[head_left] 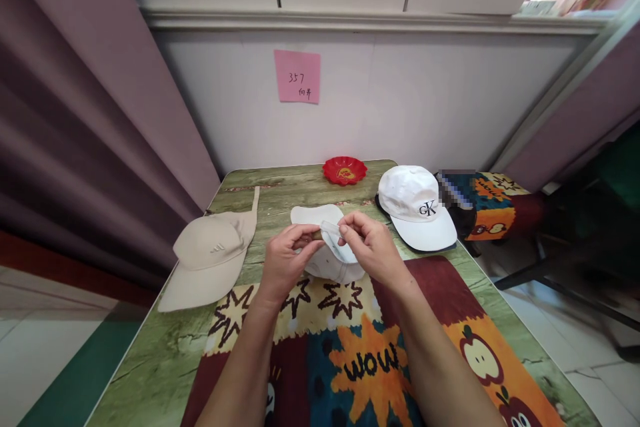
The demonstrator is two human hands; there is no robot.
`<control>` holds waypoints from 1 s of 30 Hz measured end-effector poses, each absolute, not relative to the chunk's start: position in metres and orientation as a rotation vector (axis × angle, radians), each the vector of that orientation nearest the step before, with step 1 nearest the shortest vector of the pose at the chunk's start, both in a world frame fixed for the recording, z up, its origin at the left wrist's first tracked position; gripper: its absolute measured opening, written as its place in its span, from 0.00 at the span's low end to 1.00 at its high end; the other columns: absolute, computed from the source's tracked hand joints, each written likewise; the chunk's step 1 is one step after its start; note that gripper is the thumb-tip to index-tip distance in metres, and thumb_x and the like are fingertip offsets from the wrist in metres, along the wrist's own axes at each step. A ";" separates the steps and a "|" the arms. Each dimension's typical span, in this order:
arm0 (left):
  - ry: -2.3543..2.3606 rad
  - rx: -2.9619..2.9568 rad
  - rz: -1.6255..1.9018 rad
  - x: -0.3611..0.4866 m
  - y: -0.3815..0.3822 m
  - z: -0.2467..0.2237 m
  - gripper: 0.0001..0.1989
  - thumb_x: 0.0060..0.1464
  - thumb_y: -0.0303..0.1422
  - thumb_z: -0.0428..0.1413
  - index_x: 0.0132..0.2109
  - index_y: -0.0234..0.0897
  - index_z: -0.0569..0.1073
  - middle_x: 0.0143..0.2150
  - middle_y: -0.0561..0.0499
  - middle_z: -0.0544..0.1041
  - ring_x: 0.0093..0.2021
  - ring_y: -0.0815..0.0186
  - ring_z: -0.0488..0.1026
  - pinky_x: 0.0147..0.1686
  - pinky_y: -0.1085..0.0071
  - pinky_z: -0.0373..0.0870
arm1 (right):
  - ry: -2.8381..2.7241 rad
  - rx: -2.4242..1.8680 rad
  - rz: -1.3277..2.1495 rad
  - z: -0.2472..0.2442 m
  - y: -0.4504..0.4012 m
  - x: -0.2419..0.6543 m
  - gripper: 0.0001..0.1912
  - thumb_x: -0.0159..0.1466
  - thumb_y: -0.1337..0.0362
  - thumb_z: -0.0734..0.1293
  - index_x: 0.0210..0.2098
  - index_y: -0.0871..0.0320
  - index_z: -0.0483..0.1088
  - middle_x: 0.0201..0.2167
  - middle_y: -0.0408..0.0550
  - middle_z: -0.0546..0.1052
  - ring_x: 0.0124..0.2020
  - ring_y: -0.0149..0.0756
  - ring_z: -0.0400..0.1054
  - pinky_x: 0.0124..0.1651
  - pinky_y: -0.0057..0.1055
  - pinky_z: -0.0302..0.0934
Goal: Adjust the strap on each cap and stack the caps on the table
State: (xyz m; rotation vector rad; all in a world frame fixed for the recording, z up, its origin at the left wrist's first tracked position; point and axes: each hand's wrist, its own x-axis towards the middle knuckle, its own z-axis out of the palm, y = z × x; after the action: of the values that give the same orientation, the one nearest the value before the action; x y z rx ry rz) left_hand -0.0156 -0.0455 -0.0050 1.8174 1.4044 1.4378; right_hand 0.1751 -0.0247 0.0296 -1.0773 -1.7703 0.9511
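Note:
A white cap (327,267) lies in the middle of the table, its brim pointing away from me and its rear strap raised between my hands. My left hand (293,253) pinches one end of the strap at the cap's left. On the other side, my right hand (373,247) holds the clear, whitish strap piece (330,228) between thumb and fingers. Whether the strap's ends are joined is too small to tell. Both hands are above the cap and partly hide it.
A beige cap (213,250) rests at the left edge. White and dark caps are stacked at the right, the white one (415,207) on top. Behind stands a red scalloped dish (345,171). A colourful cloth (320,347) covers the near table (135,373).

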 end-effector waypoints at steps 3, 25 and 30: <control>1.353 1.795 1.413 -0.019 -0.044 -0.006 0.10 0.54 0.30 0.62 0.45 0.38 0.79 0.41 0.49 0.79 0.35 0.67 0.77 0.36 0.72 0.75 | -1.795 -1.115 0.898 0.024 -0.021 0.172 0.08 0.65 0.60 0.66 0.34 0.56 0.74 0.26 0.42 0.78 0.27 0.31 0.67 0.31 0.27 0.56; 1.044 1.617 1.518 -0.019 -0.038 -0.011 0.11 0.46 0.30 0.68 0.40 0.39 0.81 0.38 0.50 0.73 0.32 0.70 0.70 0.32 0.74 0.70 | -1.836 -1.127 1.032 0.020 -0.018 0.171 0.12 0.62 0.58 0.66 0.28 0.58 0.74 0.25 0.43 0.75 0.26 0.30 0.65 0.32 0.27 0.56; 1.045 1.602 1.512 -0.019 -0.038 -0.011 0.11 0.46 0.29 0.68 0.40 0.40 0.82 0.38 0.50 0.73 0.31 0.71 0.70 0.32 0.74 0.70 | -1.849 -1.134 1.044 0.020 -0.018 0.173 0.12 0.62 0.58 0.66 0.27 0.58 0.74 0.24 0.42 0.74 0.25 0.30 0.63 0.31 0.26 0.55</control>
State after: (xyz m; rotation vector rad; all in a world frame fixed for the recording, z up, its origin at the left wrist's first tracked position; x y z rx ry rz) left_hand -0.0194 -0.0382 -0.0106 1.6022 1.0449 1.5115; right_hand 0.1726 -0.0183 0.0199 -1.1340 -1.8489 1.0440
